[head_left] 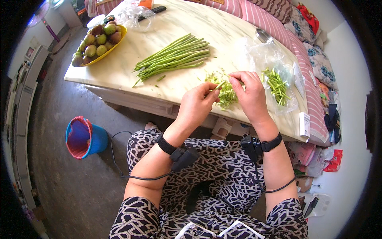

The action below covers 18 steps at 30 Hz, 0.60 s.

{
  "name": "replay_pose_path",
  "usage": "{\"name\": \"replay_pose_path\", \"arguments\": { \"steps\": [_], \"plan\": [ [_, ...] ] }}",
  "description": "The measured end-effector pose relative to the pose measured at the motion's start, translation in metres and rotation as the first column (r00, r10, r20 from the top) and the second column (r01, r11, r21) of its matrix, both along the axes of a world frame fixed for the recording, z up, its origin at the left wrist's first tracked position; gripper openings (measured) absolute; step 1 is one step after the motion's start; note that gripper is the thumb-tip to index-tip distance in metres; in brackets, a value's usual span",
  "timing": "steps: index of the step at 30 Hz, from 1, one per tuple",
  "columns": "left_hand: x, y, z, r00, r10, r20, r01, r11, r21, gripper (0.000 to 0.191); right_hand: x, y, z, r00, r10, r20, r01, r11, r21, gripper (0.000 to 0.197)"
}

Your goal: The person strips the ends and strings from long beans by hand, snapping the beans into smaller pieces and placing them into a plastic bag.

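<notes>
Pinched between the thumb and fingers of my left hand (195, 103) is a short piece of green stem (220, 85), its cut end pointing up and right. My right hand (250, 94) is just beside it, thumb and forefinger closed on a thin green strip that is mostly hidden by the fingers. Below both hands lies a loose heap of pale green peelings (226, 97) on the marble-patterned table (179, 86). Right of my right hand, short cut stem pieces (277, 86) sit on a clear plastic bag (258, 55). A bundle of long green stems (176, 56) lies farther left.
A yellow bowl (121, 41) heaped with round green-purple fruit stands at the table's left end. Behind it are a crumpled plastic bag (134, 16) and a dark remote control (158, 9). A small white box (304, 124) is at the right edge. A blue bin (100, 139) stands on the floor.
</notes>
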State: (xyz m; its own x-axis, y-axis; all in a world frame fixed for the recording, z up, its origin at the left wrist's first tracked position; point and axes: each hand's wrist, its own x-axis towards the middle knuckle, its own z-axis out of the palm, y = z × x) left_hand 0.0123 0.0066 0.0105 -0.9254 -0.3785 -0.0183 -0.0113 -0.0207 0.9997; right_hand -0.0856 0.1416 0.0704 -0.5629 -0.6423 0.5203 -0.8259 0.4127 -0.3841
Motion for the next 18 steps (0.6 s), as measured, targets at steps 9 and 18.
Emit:
{"name": "replay_pose_path", "arguments": {
  "steps": [9,18],
  "plan": [
    [0.000,-0.004,-0.001,0.996,-0.031,-0.078,0.016,0.981,-0.194,0.037,-0.058,0.058,0.024,0.808,-0.429,-0.404,0.428,0.898,-0.098,0.019],
    [-0.001,0.001,-0.005,0.992,0.014,-0.128,-0.069,0.898,-0.434,0.059,-0.002,0.009,0.007,0.972,0.234,-0.014,-0.231,0.968,0.099,0.026]
  ]
}}
